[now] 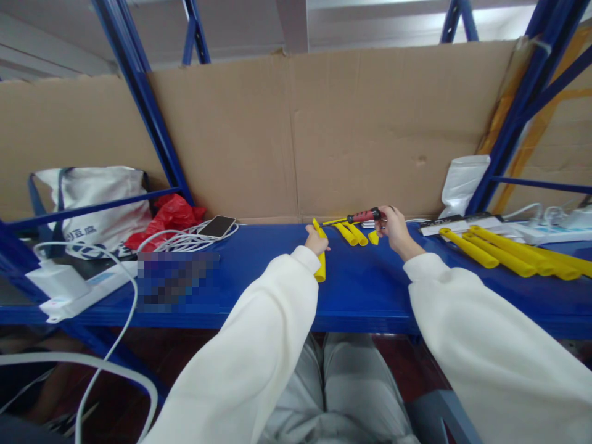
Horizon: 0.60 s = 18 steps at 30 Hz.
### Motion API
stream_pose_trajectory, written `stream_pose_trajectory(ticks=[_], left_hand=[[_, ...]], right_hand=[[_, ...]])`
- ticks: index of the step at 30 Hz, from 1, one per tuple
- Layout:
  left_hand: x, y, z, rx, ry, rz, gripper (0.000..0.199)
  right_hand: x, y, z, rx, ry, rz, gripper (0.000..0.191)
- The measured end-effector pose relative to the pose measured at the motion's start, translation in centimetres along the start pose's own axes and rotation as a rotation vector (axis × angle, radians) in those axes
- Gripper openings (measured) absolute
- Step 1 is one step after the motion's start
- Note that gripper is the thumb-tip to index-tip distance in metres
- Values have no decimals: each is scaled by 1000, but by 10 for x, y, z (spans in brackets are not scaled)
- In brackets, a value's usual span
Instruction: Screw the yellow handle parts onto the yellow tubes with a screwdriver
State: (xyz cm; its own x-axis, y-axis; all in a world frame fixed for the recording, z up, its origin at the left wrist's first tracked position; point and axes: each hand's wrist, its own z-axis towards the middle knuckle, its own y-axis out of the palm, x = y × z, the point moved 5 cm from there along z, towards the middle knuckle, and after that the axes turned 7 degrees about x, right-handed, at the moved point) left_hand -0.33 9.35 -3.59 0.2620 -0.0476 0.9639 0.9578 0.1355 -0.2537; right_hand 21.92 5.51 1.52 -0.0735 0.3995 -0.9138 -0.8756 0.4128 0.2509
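Note:
My left hand (316, 239) is closed round a yellow tube-like handle (320, 269) whose lower end points toward me. In my right hand (391, 226) is a screwdriver (363, 216) with a red and black grip. Its shaft runs left, and the tip is close to the upper end of the yellow handle; whether they touch I cannot tell. Between my hands, further back, lie a few yellow handles (355, 234) and a small yellow piece (373, 237) on the blue shelf.
Several long yellow handles (504, 251) lie at the right. A phone (217, 226) rests on coiled white cable at the left, by a red plastic bag (167, 221) and a cloth bag (104, 203). A power strip (92, 288) sits front left. Cardboard (370, 129) walls the back.

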Motion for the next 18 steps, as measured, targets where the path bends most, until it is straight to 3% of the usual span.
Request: stream_pose_trajectory(ticks=[4, 18], left_hand=[[0, 0, -1, -3, -7, -6, 59], [0, 0, 1, 4, 12, -25, 55]], right_hand=[[3, -1, 0, 4, -2, -3, 44], [1, 0, -2, -3, 22, -27, 39]])
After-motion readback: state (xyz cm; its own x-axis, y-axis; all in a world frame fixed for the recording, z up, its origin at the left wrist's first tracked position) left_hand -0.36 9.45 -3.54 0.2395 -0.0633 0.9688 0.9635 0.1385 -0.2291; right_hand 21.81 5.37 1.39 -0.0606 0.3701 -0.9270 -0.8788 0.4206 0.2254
